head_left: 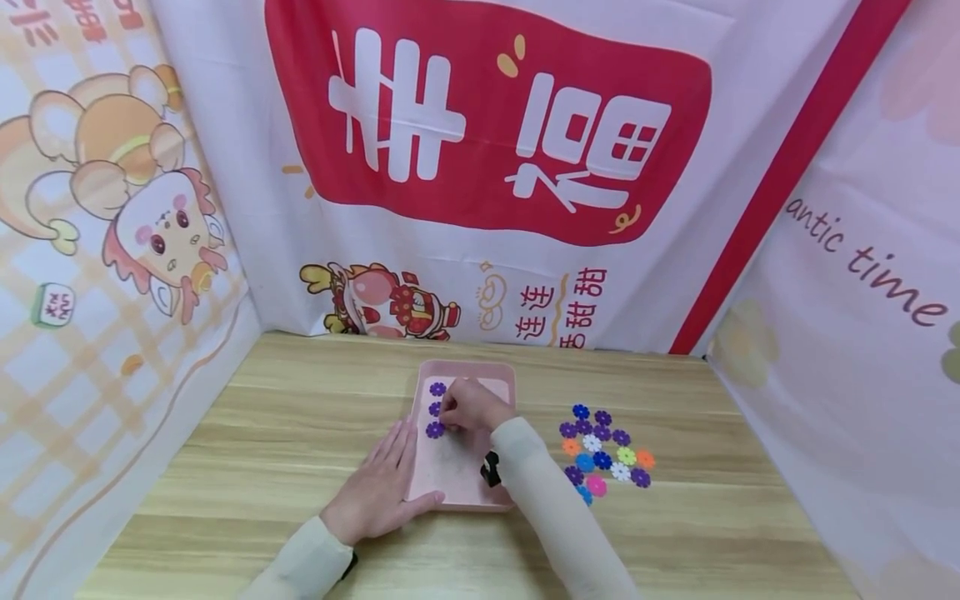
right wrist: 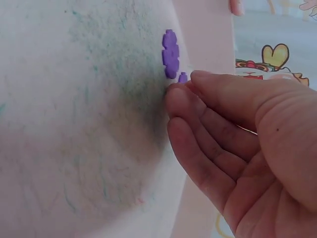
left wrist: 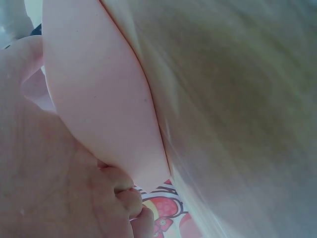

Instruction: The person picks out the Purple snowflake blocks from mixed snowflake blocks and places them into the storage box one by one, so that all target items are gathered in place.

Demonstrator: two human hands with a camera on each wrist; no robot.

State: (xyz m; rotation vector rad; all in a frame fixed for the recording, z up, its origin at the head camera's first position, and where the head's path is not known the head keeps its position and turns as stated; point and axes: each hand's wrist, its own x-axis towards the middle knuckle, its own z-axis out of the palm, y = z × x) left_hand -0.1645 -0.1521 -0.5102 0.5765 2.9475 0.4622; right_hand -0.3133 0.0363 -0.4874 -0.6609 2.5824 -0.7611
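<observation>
Purple flower-shaped plastic discs (head_left: 435, 430) lie in a short column along the left side of a shallow pink tray (head_left: 506, 375). My right hand (head_left: 474, 406) is over the tray, with thumb and fingertips pinching at the middle disc of that column. In the right wrist view only a sliver of this purple disc (right wrist: 183, 78) shows between the tips, beside a fully visible disc (right wrist: 171, 54). My left hand (head_left: 378, 487) rests flat along the tray's left wall, its thumb lying at the near left corner. The left wrist view shows the palm beside the tray's pink outer side (left wrist: 99, 84).
A loose group of flower discs in purple, blue, white, orange, yellow-green and pink (head_left: 602, 459) lies on the wooden table (head_left: 697, 500) right of the tray. Printed cloth (head_left: 480, 192) hangs behind and on both sides. Greenish marks stain the tray's floor.
</observation>
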